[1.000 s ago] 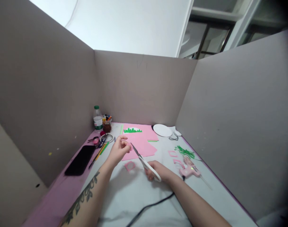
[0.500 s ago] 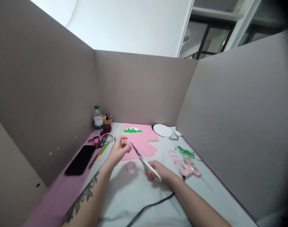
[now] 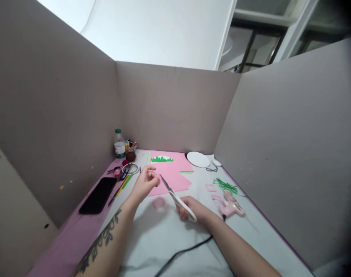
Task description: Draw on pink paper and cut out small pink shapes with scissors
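Between the fingertips of my left hand (image 3: 146,181) is a small pink paper piece (image 3: 158,180), hard to make out against the pink sheet behind. My right hand (image 3: 191,207) grips white-handled scissors (image 3: 175,197), whose blade tips point up-left and end beside that piece. Whether the blades touch it, I cannot tell. Below my hands lies a pink paper offcut (image 3: 158,202) with a round hole. Beyond them is a large pink sheet (image 3: 172,179), and at its far part rests a white piece with a green grass-like fringe (image 3: 162,159).
To the right are a pink glue gun (image 3: 231,207) with a black cord (image 3: 183,250), green strips (image 3: 225,185) and pink offcuts (image 3: 210,187). A white disc (image 3: 198,159) lies at the back. On the left are a black phone (image 3: 98,195), brushes (image 3: 119,190) and a bottle (image 3: 119,146). Grey partitions (image 3: 175,107) enclose the table.
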Demonstrator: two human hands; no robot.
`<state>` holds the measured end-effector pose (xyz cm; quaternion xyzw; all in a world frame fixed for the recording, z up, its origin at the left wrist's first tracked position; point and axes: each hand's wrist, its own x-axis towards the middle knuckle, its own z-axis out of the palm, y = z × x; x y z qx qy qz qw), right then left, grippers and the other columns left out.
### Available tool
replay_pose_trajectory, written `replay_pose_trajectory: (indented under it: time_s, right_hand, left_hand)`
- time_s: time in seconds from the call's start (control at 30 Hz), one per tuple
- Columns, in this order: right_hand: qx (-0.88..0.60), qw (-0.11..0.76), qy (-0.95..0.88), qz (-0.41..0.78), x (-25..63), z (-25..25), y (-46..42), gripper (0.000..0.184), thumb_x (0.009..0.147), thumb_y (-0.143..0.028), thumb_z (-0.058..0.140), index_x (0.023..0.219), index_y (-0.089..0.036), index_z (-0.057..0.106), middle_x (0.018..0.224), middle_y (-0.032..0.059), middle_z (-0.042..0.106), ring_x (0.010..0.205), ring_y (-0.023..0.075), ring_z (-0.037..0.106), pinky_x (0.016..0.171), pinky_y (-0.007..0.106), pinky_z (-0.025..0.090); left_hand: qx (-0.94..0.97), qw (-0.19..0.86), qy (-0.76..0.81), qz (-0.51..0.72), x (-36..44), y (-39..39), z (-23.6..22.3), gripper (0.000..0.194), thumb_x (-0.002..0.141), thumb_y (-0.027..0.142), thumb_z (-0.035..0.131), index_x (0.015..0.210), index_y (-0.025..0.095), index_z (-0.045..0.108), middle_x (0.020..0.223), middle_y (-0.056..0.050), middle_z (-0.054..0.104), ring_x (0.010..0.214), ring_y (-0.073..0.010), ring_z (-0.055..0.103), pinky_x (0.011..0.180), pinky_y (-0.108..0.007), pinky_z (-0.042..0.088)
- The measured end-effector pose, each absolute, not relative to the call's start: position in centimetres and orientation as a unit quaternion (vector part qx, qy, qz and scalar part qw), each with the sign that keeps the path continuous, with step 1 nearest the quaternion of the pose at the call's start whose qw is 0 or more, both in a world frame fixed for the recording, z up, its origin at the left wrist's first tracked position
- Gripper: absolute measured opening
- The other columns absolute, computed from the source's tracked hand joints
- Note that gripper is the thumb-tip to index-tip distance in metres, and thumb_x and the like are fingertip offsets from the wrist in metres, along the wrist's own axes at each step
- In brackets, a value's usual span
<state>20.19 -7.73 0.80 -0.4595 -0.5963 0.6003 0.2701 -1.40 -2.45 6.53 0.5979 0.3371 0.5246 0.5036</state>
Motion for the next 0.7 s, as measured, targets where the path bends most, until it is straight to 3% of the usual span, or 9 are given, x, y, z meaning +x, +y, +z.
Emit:
replay_pose_trajectory:
  time_s: [0.7]
  right_hand:
    - [-0.443, 0.250, -0.649, 0.566, 20.80, 0.05, -7.51, 0.006, 0.055, -0.019, 0.049, 0.059, -0.015, 0.053, 0.050, -0.0029, 0.053, 0.045, 0.0082, 0.048, 0.042, 0.017, 0.035]
  left_hand:
    - [0.577, 0.496, 0.352, 0.544, -1.68, -2.28, 6.44, 0.036, 0.067, 0.015, 0.059, 0.098, 0.019, 0.041, 0.063, 0.008, 0.052, 0.054, -0.0079, 0.050, 0.055, -0.021, 0.042]
